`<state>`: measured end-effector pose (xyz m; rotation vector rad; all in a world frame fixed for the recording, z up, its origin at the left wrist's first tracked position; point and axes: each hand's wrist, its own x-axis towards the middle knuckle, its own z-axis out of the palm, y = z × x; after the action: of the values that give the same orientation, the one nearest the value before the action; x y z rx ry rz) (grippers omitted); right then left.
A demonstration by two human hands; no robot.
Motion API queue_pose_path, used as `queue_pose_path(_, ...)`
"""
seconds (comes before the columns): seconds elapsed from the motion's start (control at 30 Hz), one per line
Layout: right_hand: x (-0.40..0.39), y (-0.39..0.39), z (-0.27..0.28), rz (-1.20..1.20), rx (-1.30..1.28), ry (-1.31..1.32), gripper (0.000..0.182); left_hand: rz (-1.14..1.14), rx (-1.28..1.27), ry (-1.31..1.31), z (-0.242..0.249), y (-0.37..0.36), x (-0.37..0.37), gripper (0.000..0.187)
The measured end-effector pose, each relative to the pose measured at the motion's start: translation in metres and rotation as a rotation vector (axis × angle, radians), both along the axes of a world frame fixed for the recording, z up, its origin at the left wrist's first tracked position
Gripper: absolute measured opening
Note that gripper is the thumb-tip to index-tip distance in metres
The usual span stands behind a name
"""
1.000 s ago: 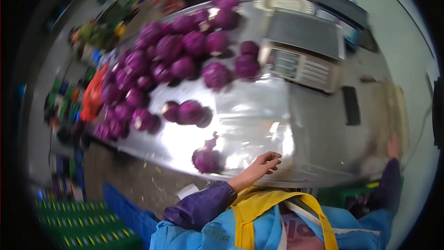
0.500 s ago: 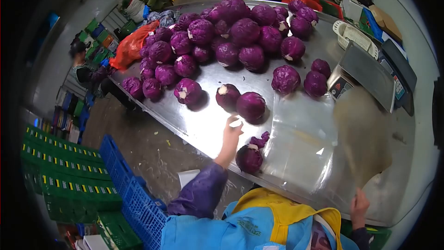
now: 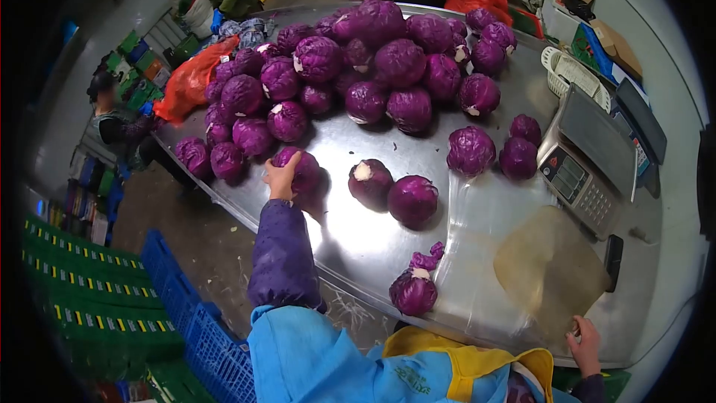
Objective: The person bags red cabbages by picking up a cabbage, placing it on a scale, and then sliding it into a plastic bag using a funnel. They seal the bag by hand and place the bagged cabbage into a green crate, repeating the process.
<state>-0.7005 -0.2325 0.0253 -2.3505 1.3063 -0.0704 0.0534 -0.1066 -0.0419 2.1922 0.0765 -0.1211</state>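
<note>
My left hand (image 3: pixel 281 177) reaches out over the metal table and its fingers are wrapped round the near side of a red cabbage (image 3: pixel 304 173). Two more red cabbages stand close together to the right of it, one with a pale cut stem (image 3: pixel 371 183) and one rounder (image 3: pixel 412 201). Near the table's front edge sits a trimmed red cabbage (image 3: pixel 413 292), with a loose purple leaf (image 3: pixel 428 257) touching it. My right hand (image 3: pixel 584 345), at the lower right, pinches the near corner of a tan, see-through sheet (image 3: pixel 548 265), blurred in places.
A heap of red cabbages (image 3: pixel 399 62) covers the back of the metal table (image 3: pixel 335 227). Clear plastic (image 3: pixel 477 231) lies at its middle right. A scale (image 3: pixel 578 175), a white basket (image 3: pixel 574 75) and a black object (image 3: pixel 614 263) are right. Two people work at far left.
My left hand has moved left and forward, from beside the middle cabbages onto another one. The tan sheet has shifted left and come down, uncovering the scale's front and the black object.
</note>
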Motion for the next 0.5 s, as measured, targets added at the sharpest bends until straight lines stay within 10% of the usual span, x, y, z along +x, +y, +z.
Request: queue_pose_path(0.5, 0.062, -0.029, 0.019, 0.023, -0.038, -0.084, 0.029, 0.100, -1.243, 0.512, -0.004, 0.078, -0.051, 0.072)
